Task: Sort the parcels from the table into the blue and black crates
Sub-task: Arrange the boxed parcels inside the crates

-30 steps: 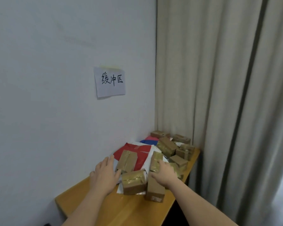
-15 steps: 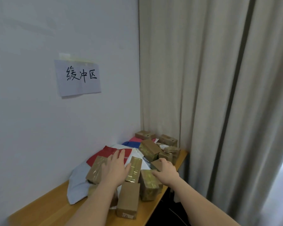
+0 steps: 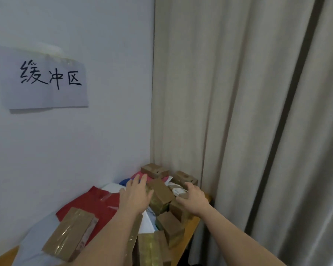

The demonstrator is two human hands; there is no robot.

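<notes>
So the table [image 3: 192, 225] sits jammed in the corner, wall [image 3: 69, 141] on its left, curtain [image 3: 258, 112] behind and right. Parcels [image 3: 161, 196] piled on it, a paper sign [image 3: 44, 79] on the wall above.

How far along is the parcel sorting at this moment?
Nothing looks sorted: no crate is in view, and the cardboard boxes and the red mailer bag lie piled on the table. In hand: the left hand and right hand reach, fingers spread, to either side of one brown box, not yet gripping it. Left: apparently the whole pile.
</notes>
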